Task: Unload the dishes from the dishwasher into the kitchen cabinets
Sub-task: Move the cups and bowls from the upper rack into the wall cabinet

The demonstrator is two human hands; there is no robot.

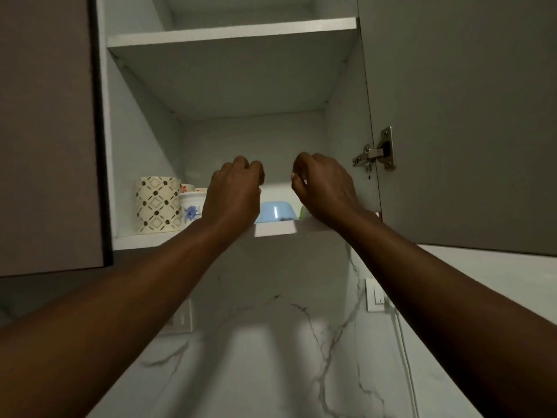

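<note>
While my left grip (233, 188) and right grip (322, 185) are hovering curled and empty, bowl (275, 211) and mugs (156, 204) are already sitting below them; I'm judging more remains.

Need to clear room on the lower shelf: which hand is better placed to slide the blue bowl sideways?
Probably the left hand: it hovers directly beside the light blue bowl. The right hand sits farther right, above a partly hidden green item. Neither visibly holds anything.

Light-blue bowl (275, 211), diamond-patterned cream mug (156, 204), perhaps blue-flowered white cup (190, 210)
</note>
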